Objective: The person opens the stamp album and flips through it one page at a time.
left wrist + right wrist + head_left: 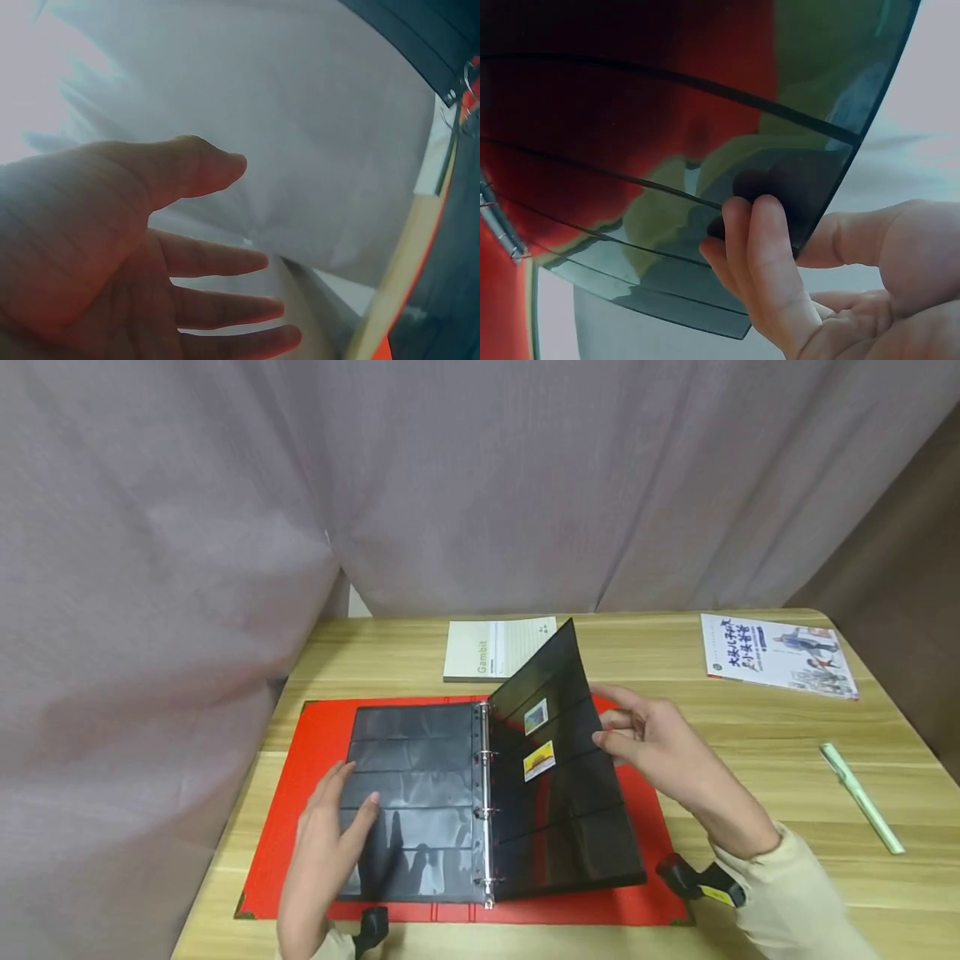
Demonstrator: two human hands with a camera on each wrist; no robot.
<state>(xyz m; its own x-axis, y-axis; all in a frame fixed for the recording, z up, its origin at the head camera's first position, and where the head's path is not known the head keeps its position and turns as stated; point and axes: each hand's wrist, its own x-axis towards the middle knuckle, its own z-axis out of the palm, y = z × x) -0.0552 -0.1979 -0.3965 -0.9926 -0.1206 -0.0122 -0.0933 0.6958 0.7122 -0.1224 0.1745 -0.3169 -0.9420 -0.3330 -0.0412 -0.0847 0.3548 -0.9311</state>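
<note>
A red ring binder (288,827) lies spread on the table, with black pocket pages on its metal rings (485,810). My right hand (652,743) pinches the outer edge of a raised black page (577,793) between thumb and fingers; the right wrist view shows the fingers (769,247) on its glossy underside. Two stamps sit in that page's pockets: a bluish-green one (536,717) and a yellow one (539,762). Fingers spread and holding nothing, my left hand (322,835) is over the left edge of the flat left page (420,785).
Behind the binder lies a pale notebook (487,652), partly covered by the raised page in the head view. A picture booklet (780,656) is at the back right, and a light green pen (862,797) lies on the right of the table (795,735). Grey curtain (480,485) hangs behind.
</note>
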